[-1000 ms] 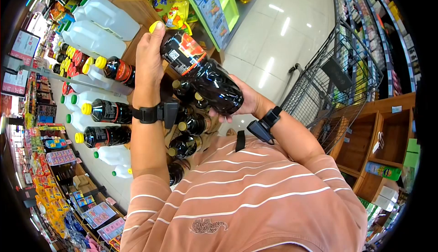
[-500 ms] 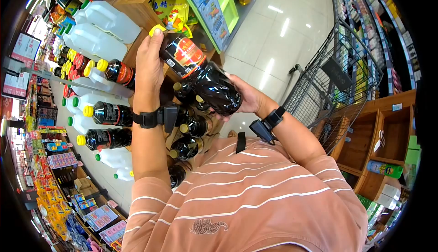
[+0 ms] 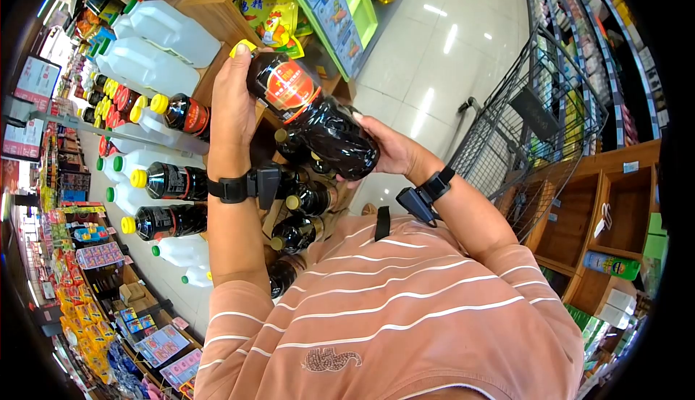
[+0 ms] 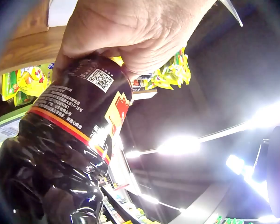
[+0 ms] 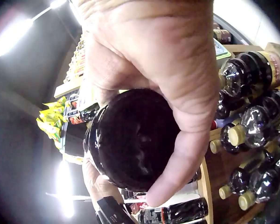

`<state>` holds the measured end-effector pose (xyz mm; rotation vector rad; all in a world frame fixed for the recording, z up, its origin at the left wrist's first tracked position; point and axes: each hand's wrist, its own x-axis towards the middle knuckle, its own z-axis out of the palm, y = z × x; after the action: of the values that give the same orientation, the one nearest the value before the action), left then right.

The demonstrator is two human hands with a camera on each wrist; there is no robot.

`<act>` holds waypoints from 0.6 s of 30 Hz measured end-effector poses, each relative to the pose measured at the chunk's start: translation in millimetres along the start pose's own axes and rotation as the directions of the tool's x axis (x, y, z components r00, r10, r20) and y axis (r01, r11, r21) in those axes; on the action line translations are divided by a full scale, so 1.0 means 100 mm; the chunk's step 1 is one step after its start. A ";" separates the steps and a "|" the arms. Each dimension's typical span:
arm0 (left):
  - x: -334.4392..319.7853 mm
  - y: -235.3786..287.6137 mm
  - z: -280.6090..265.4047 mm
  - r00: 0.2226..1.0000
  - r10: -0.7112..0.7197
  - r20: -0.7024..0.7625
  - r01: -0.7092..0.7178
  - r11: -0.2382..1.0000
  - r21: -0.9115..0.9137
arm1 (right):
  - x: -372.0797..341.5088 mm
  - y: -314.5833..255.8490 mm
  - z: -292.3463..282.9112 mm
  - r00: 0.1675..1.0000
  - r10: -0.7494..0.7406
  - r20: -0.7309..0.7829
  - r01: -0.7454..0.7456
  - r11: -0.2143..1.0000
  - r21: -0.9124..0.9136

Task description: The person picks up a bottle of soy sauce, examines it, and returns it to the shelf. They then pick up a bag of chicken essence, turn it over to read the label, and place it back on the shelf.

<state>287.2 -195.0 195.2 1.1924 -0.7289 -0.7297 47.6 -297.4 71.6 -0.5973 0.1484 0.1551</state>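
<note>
"15-16号" stands in white print on the label of a dark bottle, beside a QR code; the next line appears to read "山东省." On a yellow packet behind, "精" is legible. The label's red panel is too blurred to read.

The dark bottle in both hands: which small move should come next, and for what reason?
Perhaps turn the dark bottle slightly about its long axis, so its QR code comes upward. In the head view, its red label faces up; the code shows clearly in the left wrist view. The left hand holds the cap end, the right hand the base end.
</note>
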 end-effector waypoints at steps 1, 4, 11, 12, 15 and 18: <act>0.00 0.01 0.01 1.000 -0.004 -0.006 0.004 1.000 -0.004 | 0.00 0.00 0.00 1.000 -0.002 -0.008 0.002 1.000 -0.007; -0.01 0.03 0.03 1.000 -0.017 -0.019 0.017 1.000 -0.007 | 0.00 0.00 0.02 1.000 -0.008 -0.025 0.008 1.000 -0.026; 0.00 0.02 0.02 1.000 -0.013 -0.005 0.013 1.000 0.002 | -0.02 -0.02 0.08 0.999 -0.022 -0.037 0.020 0.999 -0.037; 0.00 0.02 0.02 1.000 -0.014 -0.009 0.014 1.000 0.002 | -0.02 -0.02 0.09 0.999 -0.022 -0.039 0.020 0.999 -0.035; 0.01 0.02 0.02 1.000 -0.010 -0.009 0.010 1.000 -0.006 | -0.02 -0.02 0.07 1.000 -0.021 -0.018 0.021 0.999 -0.030; 0.00 0.03 0.03 1.000 -0.021 -0.020 0.021 1.000 0.001 | -0.04 -0.04 0.11 0.998 -0.061 -0.012 0.060 0.996 -0.067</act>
<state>285.1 -196.3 199.2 1.2083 -0.7015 -0.7336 45.0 -294.3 83.6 -0.6683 0.1389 0.0970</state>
